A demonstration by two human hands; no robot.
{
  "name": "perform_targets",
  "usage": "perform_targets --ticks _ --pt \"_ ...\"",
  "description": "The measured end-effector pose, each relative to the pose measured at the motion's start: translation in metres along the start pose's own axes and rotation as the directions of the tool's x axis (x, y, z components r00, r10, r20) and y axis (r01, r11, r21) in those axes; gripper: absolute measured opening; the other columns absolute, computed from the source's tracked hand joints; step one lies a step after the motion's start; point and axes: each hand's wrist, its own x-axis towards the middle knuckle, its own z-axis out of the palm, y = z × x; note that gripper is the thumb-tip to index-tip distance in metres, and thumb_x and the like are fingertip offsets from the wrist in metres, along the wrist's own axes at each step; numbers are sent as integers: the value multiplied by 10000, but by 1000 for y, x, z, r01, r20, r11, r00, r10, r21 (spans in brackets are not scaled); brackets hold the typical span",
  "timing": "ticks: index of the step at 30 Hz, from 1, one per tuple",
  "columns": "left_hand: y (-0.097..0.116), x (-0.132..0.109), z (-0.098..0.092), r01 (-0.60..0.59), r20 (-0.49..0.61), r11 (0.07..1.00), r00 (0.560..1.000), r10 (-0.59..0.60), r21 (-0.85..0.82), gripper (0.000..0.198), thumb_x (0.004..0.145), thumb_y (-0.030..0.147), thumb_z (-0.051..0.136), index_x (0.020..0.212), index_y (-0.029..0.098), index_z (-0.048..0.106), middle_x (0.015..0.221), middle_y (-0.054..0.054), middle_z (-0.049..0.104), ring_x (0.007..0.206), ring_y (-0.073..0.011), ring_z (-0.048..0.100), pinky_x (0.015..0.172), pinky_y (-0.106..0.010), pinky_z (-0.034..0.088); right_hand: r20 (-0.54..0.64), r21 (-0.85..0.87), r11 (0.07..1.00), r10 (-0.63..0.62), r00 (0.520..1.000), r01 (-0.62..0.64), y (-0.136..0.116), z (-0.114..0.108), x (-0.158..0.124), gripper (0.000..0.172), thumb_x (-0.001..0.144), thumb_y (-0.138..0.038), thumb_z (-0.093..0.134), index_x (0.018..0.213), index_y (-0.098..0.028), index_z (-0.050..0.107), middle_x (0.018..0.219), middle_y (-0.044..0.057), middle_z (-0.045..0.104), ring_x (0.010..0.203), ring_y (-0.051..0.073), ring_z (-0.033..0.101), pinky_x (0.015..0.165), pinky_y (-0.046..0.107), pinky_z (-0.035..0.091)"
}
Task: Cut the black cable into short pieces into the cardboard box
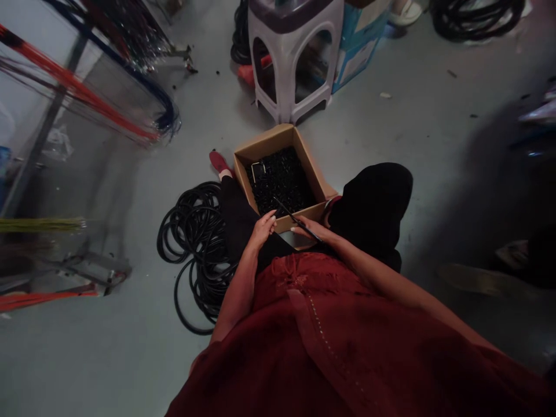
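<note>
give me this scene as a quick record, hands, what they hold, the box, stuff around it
left hand: fingertips pinched near the box's near wall; anything held is too small to tell
right hand: closed around a long thin black item, its far end pointing over the box
box: open cardboard box between the person's legs
contents: many small black pieces
left of box: coiled black tubing or cable on the floor
beyond box: plastic stool, blue boxes beside it
</note>
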Motion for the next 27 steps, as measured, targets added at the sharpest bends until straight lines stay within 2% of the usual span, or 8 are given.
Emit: perform_targets --ticks 10,16,20,27 --pt "0 2 3 10 54 998 999 -6 -69 581 813 420 597 1313 138 507 699 24 540 496 -45 429 465 -198 325 70 -95 995 39 997 -33 -20 -5 -13 620 823 -557 561 1283 -151 473 1137 143 638 996 255 618 841 336 459" --pt "2 -8 -3 51 120 973 992 -24 -226 673 772 447 655 1338 131 472 718 20 545 512 -44 436 476 -201 308 81 -171 985 40 996 -25 -31 -9 -25 586 846 -534 540 1285 -156 450 1103 130 641 961 251 620 804 321 452" --pt "1 -11 -4 85 126 968 990 -56 -235 716 756 442 675 1352 111 456 700 19 548 503 -45 432 470 -206 297 86 -176 984 42 995 -26 -29 -11 -22 554 852 -477 562 1268 -126 459 1126 153 628 975 252 613 811 319 450" --pt "-5 -9 -13 85 92 960 994 -62 -267 703 740 413 701 1340 121 479 717 12 561 517 -48 444 479 -209 308 106 -160 987 -7 994 24 -31 -5 -12 576 842 -476 584 1293 -140 459 1205 155 600 1051 260 589 854 323 443"
